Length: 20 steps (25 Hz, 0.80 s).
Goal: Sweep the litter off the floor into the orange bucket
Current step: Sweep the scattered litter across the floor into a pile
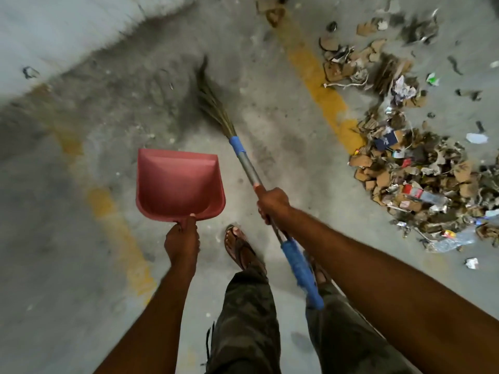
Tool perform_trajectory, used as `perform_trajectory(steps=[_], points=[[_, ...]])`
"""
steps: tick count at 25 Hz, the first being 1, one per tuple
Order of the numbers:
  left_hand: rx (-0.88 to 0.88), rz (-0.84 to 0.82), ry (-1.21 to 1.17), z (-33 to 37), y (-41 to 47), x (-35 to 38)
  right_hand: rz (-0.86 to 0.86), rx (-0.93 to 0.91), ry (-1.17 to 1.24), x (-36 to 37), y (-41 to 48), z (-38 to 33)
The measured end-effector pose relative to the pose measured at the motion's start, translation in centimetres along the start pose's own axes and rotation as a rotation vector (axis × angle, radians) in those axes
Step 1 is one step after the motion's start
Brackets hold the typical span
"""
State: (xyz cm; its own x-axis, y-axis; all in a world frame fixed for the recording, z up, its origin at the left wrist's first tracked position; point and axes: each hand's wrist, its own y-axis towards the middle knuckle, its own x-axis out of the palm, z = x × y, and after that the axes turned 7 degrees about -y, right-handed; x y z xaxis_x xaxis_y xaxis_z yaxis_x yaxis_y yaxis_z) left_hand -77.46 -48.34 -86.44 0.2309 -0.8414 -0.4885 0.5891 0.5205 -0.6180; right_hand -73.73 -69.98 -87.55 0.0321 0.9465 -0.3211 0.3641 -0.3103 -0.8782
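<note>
The litter pile [405,163], torn cardboard, paper scraps, wrappers and a crushed plastic bottle, lies on the concrete floor [89,125] to the right, beyond a yellow painted line [324,98]. It runs from the far right to the near right. The right hand [272,203] is the nearer one to it and is clenched round the shaft of the broom [247,164]. The broom's long axis runs from near right to far left, so its bristles [213,103] point away from the pile, on the left side of the yellow line. The left hand [181,242] grips the handle of the red dustpan [175,184], whose mouth faces far. The dustpan is well apart from the litter and holds none. The orange bucket is not in view. In my judgement the broom head must swing right across the line before any sweeping can start.
</note>
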Motion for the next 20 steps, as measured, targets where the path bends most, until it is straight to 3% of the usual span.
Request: perform_trajectory(steps=[2,4,6,8,10,15,18,20], points=[[0.009,-0.052,0.01,0.7,2.6,-1.5,0.0,0.129,0.087,0.9,2.4,-2.5],[0.007,-0.094,0.019,1.3,4.5,-2.3,0.133,0.202,0.167,2.3,3.3,-3.7],[-0.005,-0.119,0.004,1.7,5.8,-2.9,0.304,0.164,0.106,3.9,2.9,-3.7],[-0.021,-0.122,-0.017,2.1,6.9,-3.5,0.367,0.081,0.107,5.6,1.4,-3.5],[-0.03,-0.093,-0.025,2.5,7.8,-4.3,0.31,-0.031,0.026,7.4,0.1,-3.5],[-0.047,0.003,0.026,1.5,10.9,-7.6,-0.07,-0.201,-0.353,11.5,0.4,-10.5],[-0.075,0.014,0.014,0.1,12.5,-9.0,-0.186,-0.099,-0.275,12.2,2.7,-13.7],[-0.087,0.003,0.011,-0.1,12.9,-9.2,-0.149,0.056,-0.115,12.0,3.8,-13.2]])
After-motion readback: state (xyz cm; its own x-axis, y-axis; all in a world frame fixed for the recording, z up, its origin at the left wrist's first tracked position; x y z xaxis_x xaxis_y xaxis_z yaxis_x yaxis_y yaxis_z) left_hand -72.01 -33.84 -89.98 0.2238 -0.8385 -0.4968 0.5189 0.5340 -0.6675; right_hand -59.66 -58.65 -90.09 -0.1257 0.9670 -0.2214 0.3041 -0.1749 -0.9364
